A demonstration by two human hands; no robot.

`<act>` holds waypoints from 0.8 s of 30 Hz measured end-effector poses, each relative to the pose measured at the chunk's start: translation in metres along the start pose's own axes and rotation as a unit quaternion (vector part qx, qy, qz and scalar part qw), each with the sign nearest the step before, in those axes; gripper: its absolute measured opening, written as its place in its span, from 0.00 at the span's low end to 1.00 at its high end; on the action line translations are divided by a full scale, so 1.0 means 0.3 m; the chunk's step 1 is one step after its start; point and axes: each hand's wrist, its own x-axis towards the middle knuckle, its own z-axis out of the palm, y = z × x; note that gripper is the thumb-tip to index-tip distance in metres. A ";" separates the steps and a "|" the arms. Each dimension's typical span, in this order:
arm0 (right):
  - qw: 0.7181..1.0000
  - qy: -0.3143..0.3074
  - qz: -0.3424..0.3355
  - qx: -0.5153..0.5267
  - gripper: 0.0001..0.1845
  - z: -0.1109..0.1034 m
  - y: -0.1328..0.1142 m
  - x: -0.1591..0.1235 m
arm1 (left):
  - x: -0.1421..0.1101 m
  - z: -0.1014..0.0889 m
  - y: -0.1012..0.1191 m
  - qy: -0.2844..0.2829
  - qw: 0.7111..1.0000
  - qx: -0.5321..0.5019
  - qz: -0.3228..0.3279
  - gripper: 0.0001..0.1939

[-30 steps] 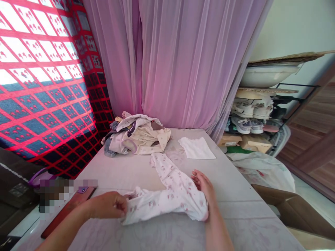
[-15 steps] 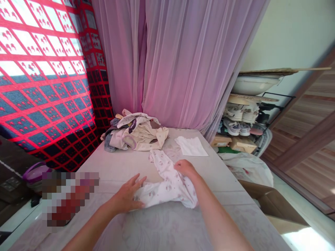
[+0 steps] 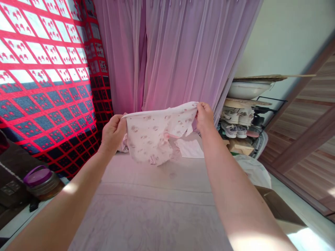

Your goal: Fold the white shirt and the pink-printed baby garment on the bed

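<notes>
A small white garment with a printed pattern [image 3: 149, 136] hangs in the air above the table, stretched sideways between my hands. My left hand [image 3: 113, 130] pinches its upper left corner. At the upper right end, my right hand [image 3: 204, 116] is closed on the cloth. The lower part droops in loose folds, with a pinkish edge near the middle. Behind it on the table lies a flat white cloth [image 3: 192, 149]. The clothes pile at the back left is mostly hidden by the garment and my left hand.
The table [image 3: 157, 216] reaches back to a purple curtain [image 3: 178, 62]. On the right stand a shelf with shoes [image 3: 237, 129], a plastic bag [image 3: 255, 170] and an open cardboard box [image 3: 280, 205]. A jar with a purple lid [image 3: 42, 179] is at the left.
The garment was lying on the table; both hands have gripped it, lifted it and spread it out. My left hand has gone from spread fingers to a pinch.
</notes>
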 end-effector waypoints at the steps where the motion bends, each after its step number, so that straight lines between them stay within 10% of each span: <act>1: 1.000 0.005 -0.005 0.019 0.13 -0.010 0.003 0.007 | 0.003 -0.011 0.051 -0.007 0.999 0.011 0.034 0.13; 5: 0.995 0.014 0.078 -0.056 0.14 -0.093 0.114 -0.084 | -0.170 0.016 0.167 -0.209 0.958 0.116 0.157 0.12; 11: 0.953 0.009 0.203 -0.224 0.19 -0.287 0.329 -0.420 | -0.580 0.202 0.109 -0.489 0.869 0.078 0.016 0.20; 17: 0.906 -0.040 0.280 -0.315 0.26 -0.405 0.422 -0.707 | -0.584 0.237 -0.149 -0.425 0.877 0.195 -0.110 0.15; 24: 0.794 -0.234 0.258 -0.499 0.33 -0.340 0.353 -0.899 | -0.427 0.163 -0.450 -0.364 0.842 0.294 -0.268 0.19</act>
